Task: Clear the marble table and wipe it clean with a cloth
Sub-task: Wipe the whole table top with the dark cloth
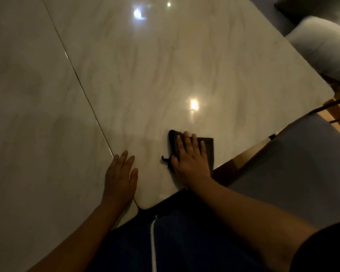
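Head view: right hand (189, 157) flat on the dark cloth (207, 149), near the table's (165, 65) close edge.

The cloth looks soft, light and limp, folded to a rough square with a small loop sticking out on the left; best worked under a spread palm, not pinched. Fingers open, pressing down, gripping nothing. Left hand (120, 176) rests open on the glossy, pale, veined marble just beside the seam (82, 93). The slick top is bare of objects.
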